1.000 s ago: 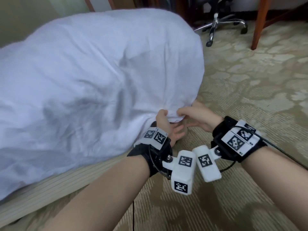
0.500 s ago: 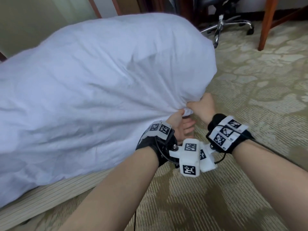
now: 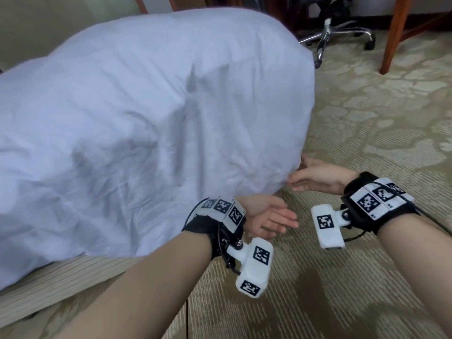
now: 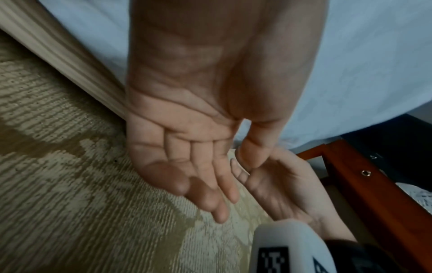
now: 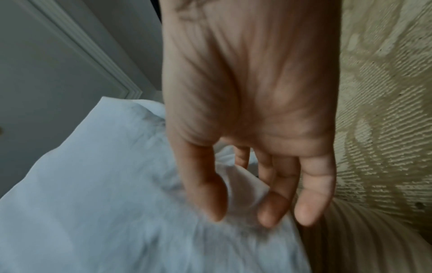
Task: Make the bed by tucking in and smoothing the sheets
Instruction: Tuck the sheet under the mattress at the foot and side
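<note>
Sheet [image 3: 137,113] is draped over the bed corner; no fold is held. Left hand [image 3: 267,220] is spread just below its hem, right hand [image 3: 315,176] relaxed, fingertips [image 5: 271,212] touching it.

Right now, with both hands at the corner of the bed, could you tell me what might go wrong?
1. The sheet bulges and is creased at the corner; it may stay lumpy.
2. The left hand is open and holds nothing, and the right hand only touches a fold, so the corner could slip out.
</note>
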The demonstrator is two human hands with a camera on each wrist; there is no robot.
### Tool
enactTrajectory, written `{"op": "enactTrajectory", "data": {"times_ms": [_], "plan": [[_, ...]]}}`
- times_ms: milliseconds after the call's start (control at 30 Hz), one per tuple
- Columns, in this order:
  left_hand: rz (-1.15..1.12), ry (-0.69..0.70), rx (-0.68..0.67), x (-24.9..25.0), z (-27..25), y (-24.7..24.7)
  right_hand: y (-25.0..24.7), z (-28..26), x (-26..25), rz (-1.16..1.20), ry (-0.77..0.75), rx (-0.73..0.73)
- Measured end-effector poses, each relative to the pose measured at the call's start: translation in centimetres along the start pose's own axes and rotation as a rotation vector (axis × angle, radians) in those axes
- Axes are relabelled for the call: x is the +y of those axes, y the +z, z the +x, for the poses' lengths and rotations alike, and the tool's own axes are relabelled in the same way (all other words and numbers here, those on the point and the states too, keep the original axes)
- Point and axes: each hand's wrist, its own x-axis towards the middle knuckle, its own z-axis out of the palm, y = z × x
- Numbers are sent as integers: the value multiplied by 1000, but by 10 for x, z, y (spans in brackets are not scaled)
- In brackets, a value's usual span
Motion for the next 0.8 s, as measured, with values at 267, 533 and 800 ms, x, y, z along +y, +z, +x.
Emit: {"op": "enactTrajectory", "data": {"times_ms": [267,533,800], "plan": [[109,-74,35,-15,15,12,-5,-6,13,-142,249,-9],[214,-84,37,-19,18,20,-14,-9,16,-190,313,119],[184,-25,57,-18,13,18,-29,-16,15,-161,339,335]]}}
